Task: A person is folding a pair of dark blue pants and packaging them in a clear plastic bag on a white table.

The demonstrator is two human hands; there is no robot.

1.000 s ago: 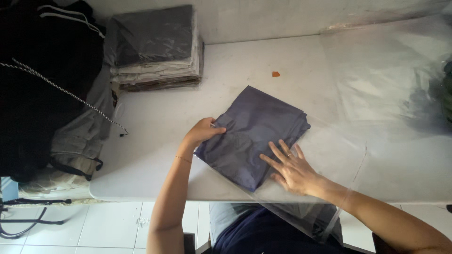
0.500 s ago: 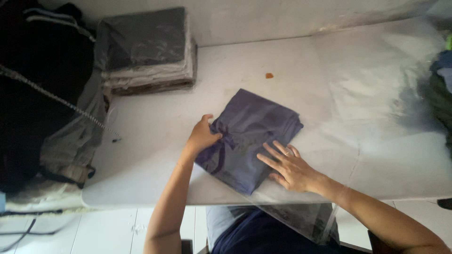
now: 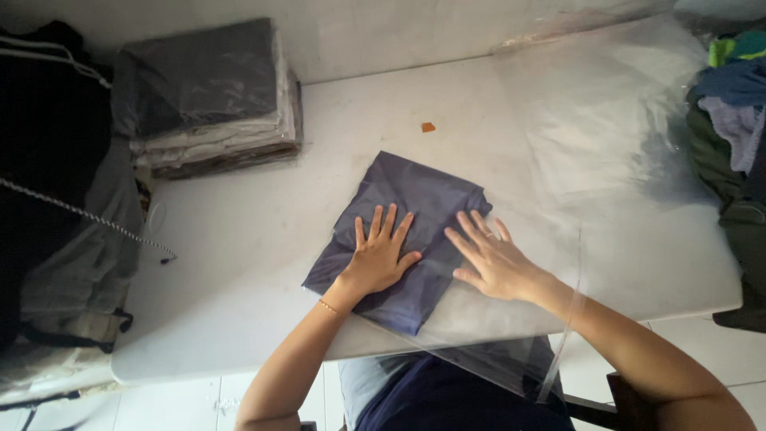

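A folded dark blue-grey garment [image 3: 415, 199] lies on the white table [image 3: 263, 239], near its front edge. My left hand [image 3: 379, 255] rests flat on the garment's middle, fingers spread. My right hand [image 3: 491, 259] lies flat with spread fingers at the garment's right edge, partly on a clear plastic bag [image 3: 606, 160] that stretches across the right side of the table and hangs over the front edge. Neither hand grips anything.
A stack of bagged folded garments [image 3: 207, 96] sits at the table's back left. Dark clothes and a grey cloth [image 3: 72, 215] hang off the left side. A pile of coloured clothes [image 3: 730, 96] lies at the right. A small orange scrap [image 3: 428, 127] is behind the garment.
My left hand has moved from the garment's left edge onto its middle and now lies flat. My right hand has stayed at the right edge. The camera view shifted slightly.
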